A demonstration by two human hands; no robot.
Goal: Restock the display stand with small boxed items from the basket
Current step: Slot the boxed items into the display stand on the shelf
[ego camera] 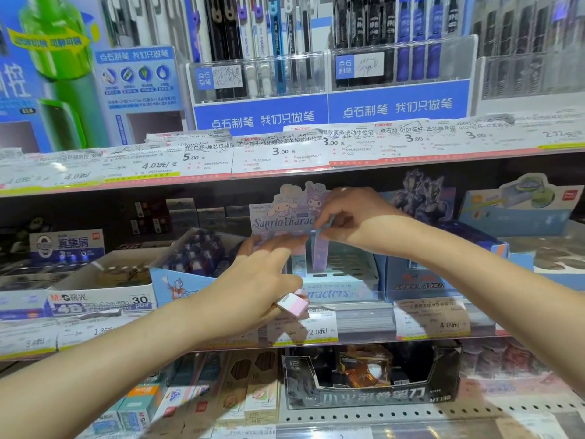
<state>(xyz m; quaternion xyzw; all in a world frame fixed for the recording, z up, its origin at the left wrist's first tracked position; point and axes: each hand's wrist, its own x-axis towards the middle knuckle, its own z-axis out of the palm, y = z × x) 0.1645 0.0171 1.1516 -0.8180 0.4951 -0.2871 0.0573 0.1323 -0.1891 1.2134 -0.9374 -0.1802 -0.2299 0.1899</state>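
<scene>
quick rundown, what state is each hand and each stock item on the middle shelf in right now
left hand: grips a pink and white small box, fingers reaching toward the stand
right hand: pinches a tall lilac box, upright over the stand's slots
Sanrio display stand: mostly empty slots, header card upright
eraser carton: open at the top
</scene>
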